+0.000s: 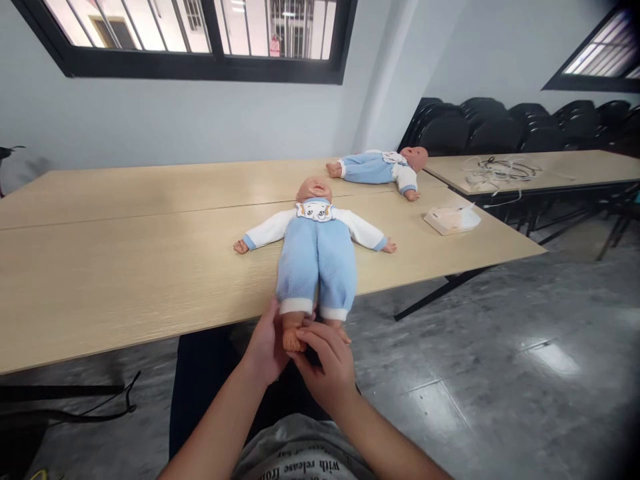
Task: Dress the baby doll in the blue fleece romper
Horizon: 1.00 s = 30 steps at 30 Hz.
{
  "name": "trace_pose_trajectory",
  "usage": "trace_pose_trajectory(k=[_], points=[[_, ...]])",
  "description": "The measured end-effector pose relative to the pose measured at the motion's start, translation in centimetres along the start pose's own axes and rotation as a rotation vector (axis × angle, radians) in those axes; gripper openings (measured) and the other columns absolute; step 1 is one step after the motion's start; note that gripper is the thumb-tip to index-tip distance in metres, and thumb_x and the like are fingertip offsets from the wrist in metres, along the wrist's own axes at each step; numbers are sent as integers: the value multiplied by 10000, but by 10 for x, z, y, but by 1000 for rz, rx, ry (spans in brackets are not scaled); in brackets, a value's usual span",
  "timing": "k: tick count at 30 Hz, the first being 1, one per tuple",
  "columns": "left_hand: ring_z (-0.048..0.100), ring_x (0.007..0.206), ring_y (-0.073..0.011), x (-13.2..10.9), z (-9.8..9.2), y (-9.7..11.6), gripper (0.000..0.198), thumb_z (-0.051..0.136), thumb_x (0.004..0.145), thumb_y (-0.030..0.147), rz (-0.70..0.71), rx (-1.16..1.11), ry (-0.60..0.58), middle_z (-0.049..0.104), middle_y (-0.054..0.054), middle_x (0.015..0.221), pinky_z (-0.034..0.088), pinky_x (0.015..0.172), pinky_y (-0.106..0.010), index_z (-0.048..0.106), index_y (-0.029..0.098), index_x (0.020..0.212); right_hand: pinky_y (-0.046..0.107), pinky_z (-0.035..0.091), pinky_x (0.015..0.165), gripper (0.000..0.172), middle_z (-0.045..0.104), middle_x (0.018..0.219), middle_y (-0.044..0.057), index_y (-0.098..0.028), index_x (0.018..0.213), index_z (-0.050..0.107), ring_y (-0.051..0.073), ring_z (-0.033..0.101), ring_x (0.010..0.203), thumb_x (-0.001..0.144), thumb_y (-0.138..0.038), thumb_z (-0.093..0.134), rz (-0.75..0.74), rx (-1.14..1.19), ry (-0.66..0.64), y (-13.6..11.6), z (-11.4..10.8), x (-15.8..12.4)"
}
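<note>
A baby doll (317,247) in pale blue trousers, white sleeves and a bib with a cartoon face lies on its back on the table, arms spread. Its legs reach past the near table edge toward me. My left hand (269,343) is wrapped round the doll's foot and ankle on the left side, some fingers hidden behind the leg. With thumb and fingers, my right hand (325,360) pinches the toes of that same foot (293,339). The doll's other foot (340,331) hangs free just behind my right hand.
A second, similarly dressed doll (370,168) lies farther back on the wooden table (150,267). An open tissue pack (453,219) sits near the right end. Tangled cables (505,170) rest on another table, with stacked black chairs (445,130) behind.
</note>
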State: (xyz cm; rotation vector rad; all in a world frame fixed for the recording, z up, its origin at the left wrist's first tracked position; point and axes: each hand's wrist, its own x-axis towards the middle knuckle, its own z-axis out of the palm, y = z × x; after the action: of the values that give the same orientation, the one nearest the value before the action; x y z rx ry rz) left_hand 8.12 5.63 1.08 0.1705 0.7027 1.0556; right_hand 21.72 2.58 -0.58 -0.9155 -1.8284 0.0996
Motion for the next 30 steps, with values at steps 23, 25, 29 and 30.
trace_pose_trajectory(k=[23, 25, 29, 30], points=[[624, 1314, -299, 16, -18, -32, 605, 552, 971, 618, 43, 88, -274, 706, -167, 1329, 389, 1238, -525, 682, 132, 1306, 417, 596, 1035, 694, 640, 1400, 155, -214, 1448, 395, 249, 677, 1237, 906, -528, 693, 1072, 700, 76, 45, -14, -7], [616, 1331, -292, 15, -15, -26, 622, 523, 982, 625, 13, 137, -334, 714, -175, 1310, 367, 1255, -493, 679, 120, 1311, 392, 600, 1035, 680, 626, 1431, 146, -226, 1474, 371, 237, 669, 1261, 935, -515, 668, 1043, 713, 47, 35, -10, -8], [591, 1357, -304, 6, -6, -14, 712, 462, 975, 688, -3, 142, -358, 721, -185, 1283, 352, 1262, -478, 683, 97, 1306, 380, 609, 992, 615, 604, 1444, 141, -237, 1503, 373, 239, 653, 1270, 994, -525, 567, 915, 678, -36, 33, -1, -23], [585, 1362, -316, 4, -6, -11, 724, 453, 968, 703, 9, 119, -351, 723, -186, 1277, 355, 1258, -490, 698, 99, 1283, 378, 613, 968, 604, 608, 1420, 144, -236, 1491, 395, 242, 657, 1245, 994, -539, 556, 867, 633, -53, 35, 0, -27]])
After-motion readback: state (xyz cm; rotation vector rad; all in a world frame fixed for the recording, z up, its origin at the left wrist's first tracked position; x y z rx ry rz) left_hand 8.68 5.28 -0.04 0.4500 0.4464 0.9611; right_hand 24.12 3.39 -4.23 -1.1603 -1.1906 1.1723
